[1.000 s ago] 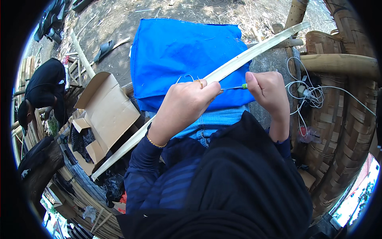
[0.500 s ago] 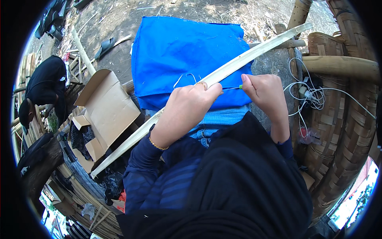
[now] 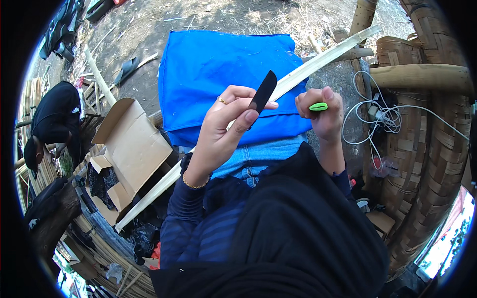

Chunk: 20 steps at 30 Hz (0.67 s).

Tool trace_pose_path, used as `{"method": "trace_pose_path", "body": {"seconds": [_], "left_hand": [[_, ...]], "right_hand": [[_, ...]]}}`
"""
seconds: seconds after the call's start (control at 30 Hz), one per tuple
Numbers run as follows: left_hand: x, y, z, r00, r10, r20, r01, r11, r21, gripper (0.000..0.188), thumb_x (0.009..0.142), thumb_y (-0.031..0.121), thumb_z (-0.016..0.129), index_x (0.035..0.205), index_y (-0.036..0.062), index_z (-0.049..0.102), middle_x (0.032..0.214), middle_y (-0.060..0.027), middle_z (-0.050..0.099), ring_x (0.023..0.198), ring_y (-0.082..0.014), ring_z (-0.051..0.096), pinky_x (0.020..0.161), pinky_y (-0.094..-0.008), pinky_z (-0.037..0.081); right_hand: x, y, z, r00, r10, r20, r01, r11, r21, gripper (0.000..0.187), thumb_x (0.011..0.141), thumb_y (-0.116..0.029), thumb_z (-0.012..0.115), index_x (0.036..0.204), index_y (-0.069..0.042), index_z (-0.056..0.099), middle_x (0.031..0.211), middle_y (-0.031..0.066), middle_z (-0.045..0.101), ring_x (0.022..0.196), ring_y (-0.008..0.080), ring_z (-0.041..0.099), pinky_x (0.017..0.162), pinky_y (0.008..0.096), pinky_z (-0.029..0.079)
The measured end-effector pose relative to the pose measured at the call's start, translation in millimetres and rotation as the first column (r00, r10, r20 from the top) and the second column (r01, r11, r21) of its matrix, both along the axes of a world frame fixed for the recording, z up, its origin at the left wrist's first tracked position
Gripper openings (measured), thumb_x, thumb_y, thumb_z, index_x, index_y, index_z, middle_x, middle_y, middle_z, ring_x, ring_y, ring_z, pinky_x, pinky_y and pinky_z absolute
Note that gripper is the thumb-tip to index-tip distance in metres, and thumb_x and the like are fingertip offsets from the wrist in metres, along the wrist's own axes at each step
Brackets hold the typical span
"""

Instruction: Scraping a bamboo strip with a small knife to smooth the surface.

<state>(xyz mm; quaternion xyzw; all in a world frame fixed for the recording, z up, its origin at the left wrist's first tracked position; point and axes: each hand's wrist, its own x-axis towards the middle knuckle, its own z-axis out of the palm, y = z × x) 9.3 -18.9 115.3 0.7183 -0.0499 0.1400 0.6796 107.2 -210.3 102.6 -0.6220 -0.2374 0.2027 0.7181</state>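
Note:
My left hand (image 3: pixel 223 124) is raised over my lap, pinching a flat black blade-shaped piece (image 3: pixel 264 92) between thumb and fingers. Its rounded tip points up and away; whether it is a bare blade or a cover I cannot tell. To the right, my right hand (image 3: pixel 325 115) is closed in a fist around a bright green piece (image 3: pixel 318 107), of which only a flat oval end shows. The two pieces are apart. A long pale split-bamboo strip (image 3: pixel 325 59) slants across my lap, passing behind my left hand. Under it a blue cloth (image 3: pixel 213 74) covers my knees.
An opened cardboard box (image 3: pixel 131 141) lies at my left. Beyond it, a person in black (image 3: pixel 57 111) bends over among bamboo sticks. At my right are coiled white cables (image 3: pixel 390 119), a thick bamboo pole (image 3: pixel 422 78) and woven bamboo panels (image 3: pixel 417 164).
My left hand has come off the bamboo strip and turned up, now showing the black piece. My right fist has rotated, so the green end faces up. The strip stays slanted across my lap.

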Motion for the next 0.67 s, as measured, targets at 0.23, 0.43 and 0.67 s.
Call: {"method": "trace_pose_path", "body": {"seconds": [0.23,0.43,0.67], "left_hand": [[-2,-23,19,1.0,-0.007,-0.024,-0.009,0.793,-0.609,0.018,0.09,0.01,0.06,0.104,-0.0007,0.063,0.099,-0.0117,0.066,0.086,-0.0168,0.063,0.081,-0.0311,0.049],[1,-23,18,0.997,0.069,-0.024,-0.069,0.764,-0.641,0.021,0.093,0.015,0.058,0.108,0.0017,0.057,0.094,-0.016,0.067,0.086,-0.0262,0.066,0.08,-0.0383,0.052],[-12,-26,27,0.994,0.042,0.102,0.012,0.878,-0.478,0.03,0.092,0.013,0.057,0.119,0.0037,0.046,0.099,-0.0236,0.066,0.092,-0.0343,0.066,0.084,-0.0449,0.053]], "right_hand": [[-6,18,4,0.986,0.05,0.162,-0.078,0.982,0.174,0.064,0.096,-0.038,0.03,0.048,0.002,0.046,0.04,0.0087,0.037,0.035,0.0158,0.029,0.039,0.03,0.022],[1,21,-2,0.979,0.139,0.146,-0.172,0.954,0.244,0.054,0.091,-0.03,0.037,0.05,0.002,0.047,0.046,0.0089,0.044,0.042,0.0164,0.037,0.043,0.0314,0.028],[-11,34,-4,0.984,0.156,0.087,-0.174,0.944,0.281,0.051,0.088,-0.031,0.039,0.05,0.002,0.048,0.047,0.0094,0.044,0.042,0.0161,0.038,0.043,0.0306,0.028]]}}
